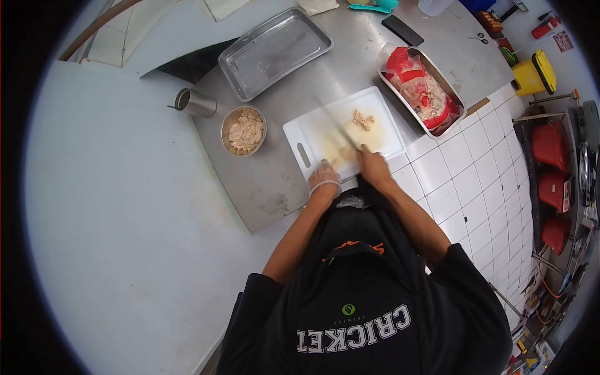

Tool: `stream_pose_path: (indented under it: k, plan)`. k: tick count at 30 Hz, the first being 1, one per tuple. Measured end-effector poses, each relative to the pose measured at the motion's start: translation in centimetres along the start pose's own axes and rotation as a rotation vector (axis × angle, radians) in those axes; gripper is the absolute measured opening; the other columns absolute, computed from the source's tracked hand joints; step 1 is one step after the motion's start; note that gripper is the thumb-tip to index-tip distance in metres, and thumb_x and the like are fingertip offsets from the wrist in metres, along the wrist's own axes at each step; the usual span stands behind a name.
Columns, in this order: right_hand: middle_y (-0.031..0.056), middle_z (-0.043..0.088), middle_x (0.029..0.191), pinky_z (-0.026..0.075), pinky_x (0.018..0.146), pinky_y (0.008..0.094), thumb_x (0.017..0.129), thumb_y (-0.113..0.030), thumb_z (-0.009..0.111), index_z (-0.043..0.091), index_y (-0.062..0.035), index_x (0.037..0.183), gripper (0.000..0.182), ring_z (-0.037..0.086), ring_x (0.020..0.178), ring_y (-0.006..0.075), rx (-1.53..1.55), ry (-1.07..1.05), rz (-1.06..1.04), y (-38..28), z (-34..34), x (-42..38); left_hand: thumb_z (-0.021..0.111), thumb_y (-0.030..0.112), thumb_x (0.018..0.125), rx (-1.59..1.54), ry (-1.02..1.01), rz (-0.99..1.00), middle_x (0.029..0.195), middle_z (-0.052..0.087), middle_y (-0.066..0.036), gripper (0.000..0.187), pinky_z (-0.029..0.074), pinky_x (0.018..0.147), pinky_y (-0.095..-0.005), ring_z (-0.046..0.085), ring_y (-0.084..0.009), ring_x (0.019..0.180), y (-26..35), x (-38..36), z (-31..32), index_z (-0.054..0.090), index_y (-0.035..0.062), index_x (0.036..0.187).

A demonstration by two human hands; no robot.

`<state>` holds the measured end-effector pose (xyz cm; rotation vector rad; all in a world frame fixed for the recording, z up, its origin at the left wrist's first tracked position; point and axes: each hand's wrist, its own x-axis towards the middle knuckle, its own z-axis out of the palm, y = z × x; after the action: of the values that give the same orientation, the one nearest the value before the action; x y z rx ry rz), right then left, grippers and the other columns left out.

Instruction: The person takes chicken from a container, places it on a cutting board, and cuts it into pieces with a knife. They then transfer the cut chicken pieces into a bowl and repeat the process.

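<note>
My right hand [374, 165] is closed round the handle of a knife [340, 129], whose blurred blade slants up and left over the white cutting board [390, 128]. My left hand [324, 178], in a clear glove, rests at the board's near edge, its fingertips by small pale meat pieces [345, 152]; whether it grips any is too small to tell. Farther up the board lies a pile of cut meat [363, 120]. Left of the board, a round metal bowl [224, 132] holds pale chopped meat [245, 132].
On the metal table [234, 187] are an empty tray [275, 53], a metal cup [199, 103], a black phone [402, 30] and, at the right edge, a tray [459, 103] with bagged meat [423, 92]. Red containers [550, 145] stand on a shelf far right.
</note>
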<state>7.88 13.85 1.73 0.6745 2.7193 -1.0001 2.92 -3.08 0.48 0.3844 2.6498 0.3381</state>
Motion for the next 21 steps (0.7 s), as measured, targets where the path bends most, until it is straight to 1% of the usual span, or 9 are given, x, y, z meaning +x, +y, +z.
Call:
stream_pose_path:
  k: [3, 7, 9, 11, 12, 13, 15, 18, 21]
  plan:
    - [0.0290, 0.065, 0.073, 0.051, 0.064, 0.0591, 0.099, -0.029, 0.050, 0.057, -0.0038, 0.115, 0.030, 0.064, 0.070, 0.0494, -0.052, 0.124, 0.075, 3.1, -3.9, -1.2, 0.055, 0.017, 0.085, 0.003, -0.261, -0.085, 0.104, 0.067, -0.022, 0.020, 0.052, 0.083, -0.0462, 0.067, -0.0385, 0.098, 1.8, 0.3, -4.3, 0.062, 0.0065, 0.101]
    - [0.0271, 0.064, 0.069, 0.051, 0.059, 0.0583, 0.098, -0.026, 0.054, 0.059, -0.0039, 0.110, 0.026, 0.063, 0.064, 0.0495, -0.129, 0.238, 0.108, 7.1, -5.2, -1.5, 0.056, 0.020, 0.084, -0.056, -0.043, 0.202, 0.106, 0.063, -0.022, 0.025, 0.048, 0.089, -0.0479, 0.059, -0.0411, 0.104, 1.2, 1.5, -4.9, 0.057, 0.0027, 0.102]
    - [0.0202, 0.067, 0.080, 0.052, 0.069, 0.0544, 0.091, -0.018, 0.056, 0.057, -0.0080, 0.109, 0.021, 0.066, 0.074, 0.0418, -0.137, 0.209, 0.144, 7.9, -5.3, -2.3, 0.057, 0.019, 0.084, -0.129, 0.127, 0.487, 0.108, 0.058, -0.022, 0.031, 0.045, 0.092, -0.0495, 0.053, -0.0421, 0.107, 0.2, 2.4, -3.8, 0.056, 0.0045, 0.111]
    - [0.0174, 0.068, 0.097, 0.049, 0.083, 0.0518, 0.088, -0.011, 0.055, 0.056, -0.0063, 0.120, 0.033, 0.064, 0.093, 0.0376, -0.117, 0.103, 0.188, 7.9, -5.1, -2.7, 0.057, 0.015, 0.084, -0.111, 0.185, 0.599, 0.111, 0.055, -0.024, 0.044, 0.043, 0.095, -0.0510, 0.051, -0.0427, 0.110, -1.2, 4.8, -0.8, 0.056, 0.0124, 0.128]
    - [0.0175, 0.068, 0.091, 0.051, 0.079, 0.0505, 0.087, -0.011, 0.056, 0.058, -0.0046, 0.118, 0.032, 0.065, 0.087, 0.0381, -0.152, 0.240, 0.117, 8.8, -3.4, -2.7, 0.057, 0.015, 0.083, 0.049, -0.002, 0.671, 0.119, 0.054, -0.025, 0.062, 0.042, 0.099, -0.0505, 0.051, -0.0422, 0.112, 1.7, 3.3, -4.8, 0.049, 0.0247, 0.143]
    - [0.0201, 0.069, 0.089, 0.051, 0.077, 0.0515, 0.094, -0.018, 0.047, 0.063, -0.0009, 0.108, 0.027, 0.067, 0.085, 0.0371, -0.042, 0.205, 0.128, 8.9, -3.3, -1.8, 0.058, 0.016, 0.081, 0.071, -0.067, 0.677, 0.126, 0.052, -0.025, 0.066, 0.040, 0.103, -0.0493, 0.050, -0.0419, 0.117, 1.6, 4.7, -4.2, 0.047, 0.0298, 0.145]
    - [0.0206, 0.068, 0.086, 0.054, 0.074, 0.0507, 0.092, -0.018, 0.050, 0.064, -0.0008, 0.105, 0.026, 0.068, 0.081, 0.0387, -0.103, 0.103, 0.076, 10.6, 0.3, 0.6, 0.060, 0.019, 0.079, 0.289, -0.085, 0.666, 0.143, 0.043, -0.027, 0.074, 0.037, 0.113, -0.0451, 0.043, -0.0404, 0.132, 0.0, 7.4, -1.2, 0.040, 0.0396, 0.148]
    - [0.0170, 0.069, 0.083, 0.056, 0.066, 0.0475, 0.083, -0.014, 0.059, 0.067, -0.0080, 0.105, 0.024, 0.070, 0.083, 0.0348, -0.114, 0.249, 0.022, 8.1, 1.6, -1.1, 0.089, 0.033, 0.050, 0.202, -0.162, 0.356, 0.145, 0.040, -0.028, 0.132, 0.039, 0.112, -0.0412, 0.041, -0.0402, 0.134, -0.8, 9.6, -0.3, 0.015, -0.0056, 0.152]
    - [0.0153, 0.069, 0.080, 0.056, 0.065, 0.0484, 0.086, -0.017, 0.057, 0.068, -0.0092, 0.101, 0.020, 0.071, 0.080, 0.0359, -0.151, 0.170, -0.003, 6.6, -1.5, -3.8, 0.092, 0.034, 0.044, 0.272, -0.139, 0.507, 0.144, 0.042, -0.026, 0.136, 0.043, 0.108, -0.0422, 0.046, -0.0417, 0.129, -1.0, 12.0, -0.2, 0.018, 0.0005, 0.153]
